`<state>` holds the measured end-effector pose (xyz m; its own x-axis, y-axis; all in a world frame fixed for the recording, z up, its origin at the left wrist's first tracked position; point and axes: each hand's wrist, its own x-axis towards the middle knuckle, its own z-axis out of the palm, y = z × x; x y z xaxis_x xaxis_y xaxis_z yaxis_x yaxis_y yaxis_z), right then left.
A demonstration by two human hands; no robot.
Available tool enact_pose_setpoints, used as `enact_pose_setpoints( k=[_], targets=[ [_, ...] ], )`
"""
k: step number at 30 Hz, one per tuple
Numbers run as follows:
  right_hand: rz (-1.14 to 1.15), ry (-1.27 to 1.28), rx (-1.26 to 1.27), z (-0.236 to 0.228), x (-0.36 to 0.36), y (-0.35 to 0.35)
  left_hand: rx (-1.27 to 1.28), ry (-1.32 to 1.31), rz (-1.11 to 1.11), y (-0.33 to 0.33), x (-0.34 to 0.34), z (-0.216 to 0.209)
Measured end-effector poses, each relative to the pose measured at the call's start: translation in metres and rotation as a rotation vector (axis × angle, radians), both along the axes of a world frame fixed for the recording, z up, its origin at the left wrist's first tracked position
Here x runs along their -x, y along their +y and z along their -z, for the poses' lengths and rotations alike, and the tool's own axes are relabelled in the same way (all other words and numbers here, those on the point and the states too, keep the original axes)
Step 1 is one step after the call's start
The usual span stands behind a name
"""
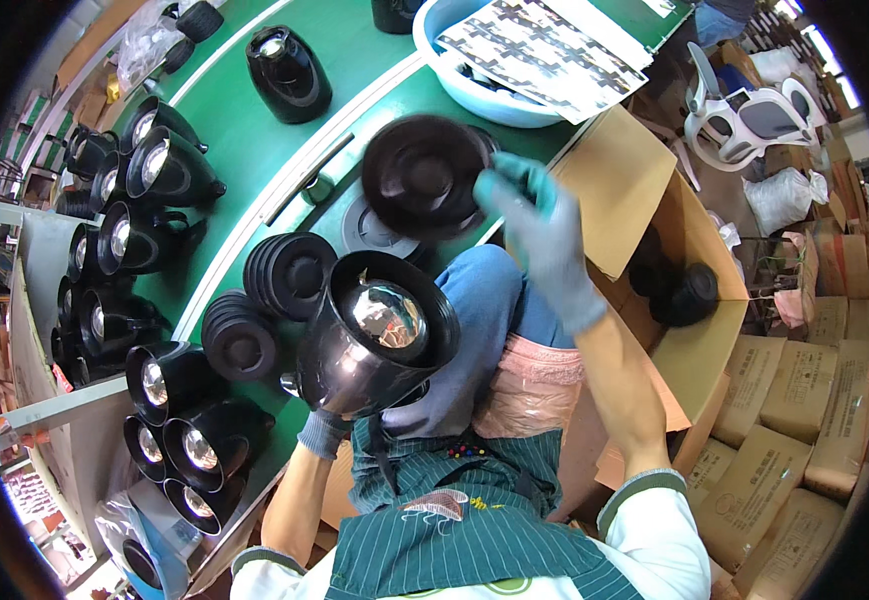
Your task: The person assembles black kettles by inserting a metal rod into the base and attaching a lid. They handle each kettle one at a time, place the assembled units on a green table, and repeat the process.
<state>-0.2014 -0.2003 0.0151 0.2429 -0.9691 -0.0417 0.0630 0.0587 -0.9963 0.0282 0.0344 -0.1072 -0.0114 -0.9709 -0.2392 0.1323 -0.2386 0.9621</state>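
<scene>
My left hand (pixel 326 434), in a grey glove and partly hidden, supports a glossy black vacuum jug body (pixel 339 365) above my lap. Its open end faces up, and a mirror-like silver glass liner (pixel 389 312) bulges inside. In my right hand (pixel 539 220), gloved in grey and green, a round black base cover (pixel 424 175) is pinched by its right edge, somewhat blurred. The cover is beyond the jug, apart from it. Stacked black covers (pixel 241 336) lie just left of the jug, and a grey disc (pixel 374 228) sits partly beneath the raised cover.
Several black jug bodies (pixel 159 165) lie along the green bench (pixel 229 130) at left. One jug (pixel 289 75) stands farther back. A light blue basin (pixel 454 75) holds patterned sheets. At right, an open carton (pixel 694 350) contains black parts, beside stacked cartons (pixel 754 490).
</scene>
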Motion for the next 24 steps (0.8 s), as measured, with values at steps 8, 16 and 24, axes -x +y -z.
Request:
enact_pose_setpoints(
  k=[8,16,24],
  targets=[
    [-0.421,0.211,0.823,-0.04,0.055,0.099,0.029,-0.028,0.089,0.015,0.006,-0.013],
    [-0.363,0.254,1.006,-0.051,0.084,0.132,0.052,-0.049,0.298,0.017,0.017,-0.031],
    [-0.357,-0.009,0.745,-0.039,0.096,0.137,0.139,0.035,0.392,0.006,0.028,-0.028]
  ],
)
